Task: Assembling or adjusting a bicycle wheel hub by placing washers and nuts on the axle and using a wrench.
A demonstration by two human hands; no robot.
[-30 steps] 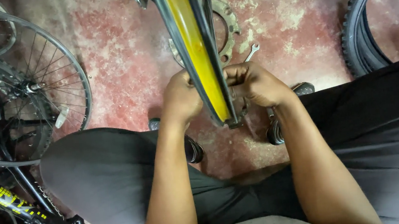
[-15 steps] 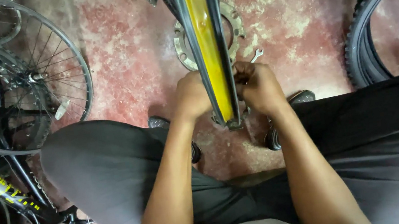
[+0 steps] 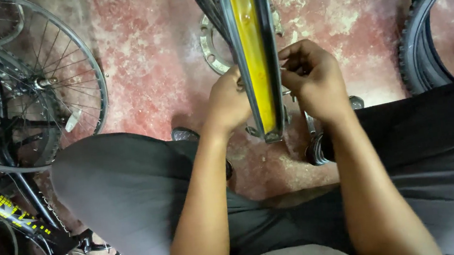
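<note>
Head view: a bare wheel rim point(image 3: 252, 50) with a yellow strip along its channel stands on edge, running from the top of the frame down to a point between the person's knees. The left hand point(image 3: 228, 101) presses against the rim's left side, fingers curled onto the spokes there; the fingertips are hidden behind the rim, so how tightly it grips cannot be told. The right hand point(image 3: 315, 77) sits on the rim's right side, slightly higher, fingers bent together at the rim edge as if pinched on something small, too hidden to name. The two hands face each other with only the rim between them.

Beyond the hands, a toothed metal ring point(image 3: 212, 46) lies on the red floor point(image 3: 150, 51), partly behind the rim. Far left of the left hand stands a spoked wheel point(image 3: 24, 93); below it a bike frame point(image 3: 2, 204). Right of the right hand, a knobby tyre point(image 3: 419, 37) leans, well apart.
</note>
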